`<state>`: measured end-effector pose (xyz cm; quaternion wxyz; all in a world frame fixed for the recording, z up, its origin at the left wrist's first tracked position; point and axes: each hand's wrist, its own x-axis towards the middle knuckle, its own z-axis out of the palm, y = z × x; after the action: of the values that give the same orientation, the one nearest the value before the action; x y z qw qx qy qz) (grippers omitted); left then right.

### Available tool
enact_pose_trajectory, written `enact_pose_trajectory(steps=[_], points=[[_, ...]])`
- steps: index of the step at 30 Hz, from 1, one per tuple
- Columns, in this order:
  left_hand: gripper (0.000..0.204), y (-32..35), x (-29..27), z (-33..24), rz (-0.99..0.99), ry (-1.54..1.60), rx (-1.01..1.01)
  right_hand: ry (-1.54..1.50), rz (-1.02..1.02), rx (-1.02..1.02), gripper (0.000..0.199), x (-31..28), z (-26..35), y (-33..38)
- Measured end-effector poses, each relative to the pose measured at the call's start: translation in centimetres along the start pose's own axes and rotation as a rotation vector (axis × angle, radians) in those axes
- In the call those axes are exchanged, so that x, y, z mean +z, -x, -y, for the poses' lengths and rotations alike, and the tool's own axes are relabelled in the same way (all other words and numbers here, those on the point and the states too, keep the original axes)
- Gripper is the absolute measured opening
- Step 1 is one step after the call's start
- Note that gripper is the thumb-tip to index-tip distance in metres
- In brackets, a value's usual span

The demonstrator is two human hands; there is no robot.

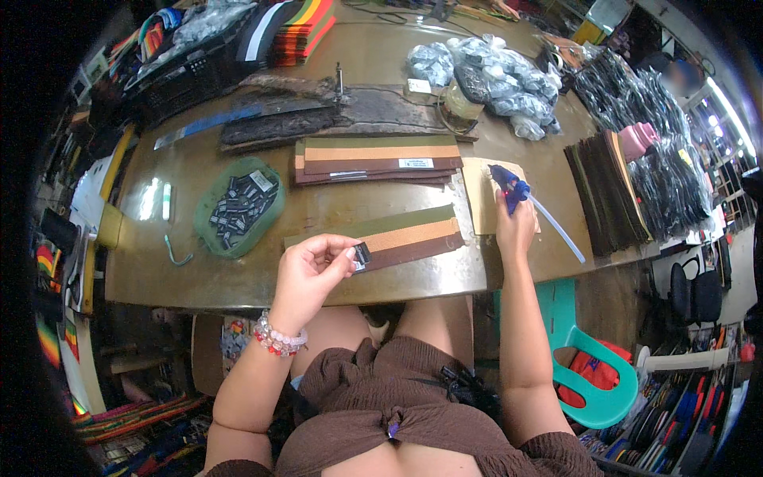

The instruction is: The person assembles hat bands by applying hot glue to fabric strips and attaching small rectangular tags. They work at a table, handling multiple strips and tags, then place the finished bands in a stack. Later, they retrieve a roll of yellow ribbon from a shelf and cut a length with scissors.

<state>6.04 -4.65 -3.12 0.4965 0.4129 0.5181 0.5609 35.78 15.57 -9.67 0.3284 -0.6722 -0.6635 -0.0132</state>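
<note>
- My left hand (316, 266) pinches a small black rectangular label (362, 254) between thumb and fingertips, over the striped olive, tan and brown fabric strip (417, 238); whether label and strip touch, I cannot tell.
- My right hand (517, 224) is wrapped around a dark blue glue gun (509, 181), a translucent glue stick (560, 230) trailing from it toward me.
- Gun and hand cover part of a flat beige board (480, 213), right of the strip; my left hand hides the strip's left end.
- Just beyond the strip lies a stack of similar striped strips (381, 153).
- To the left sits a translucent green plastic tub (256, 232) of small dark labels.
- Farther back, a glass jar (461, 110) stands before a heap of clear plastic bags (509, 79).
- A tall stack of dark fabric pieces (602, 191) crowds the table's right side, a black plastic crate (167, 99) its far left.
</note>
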Motion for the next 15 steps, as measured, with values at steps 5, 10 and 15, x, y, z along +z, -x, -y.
enact_pose_trajectory(steps=[5, 10, 15], points=[[0.017, 0.9, 0.1, 0.7, 0.125, 0.099, 0.014, 0.038, 0.009, 0.016, 0.055, -2.2, 0.7, 1.8], [0.015, 2.5, 1.0, 1.7, 0.326, 0.182, 0.034, -0.611, 0.119, 0.075, 0.037, -7.3, 4.5, 9.3], [0.014, 3.3, 2.2, 2.3, 0.585, 0.198, 0.083, -1.427, 1.269, 0.299, 0.009, -10.4, 7.8, 15.3]])
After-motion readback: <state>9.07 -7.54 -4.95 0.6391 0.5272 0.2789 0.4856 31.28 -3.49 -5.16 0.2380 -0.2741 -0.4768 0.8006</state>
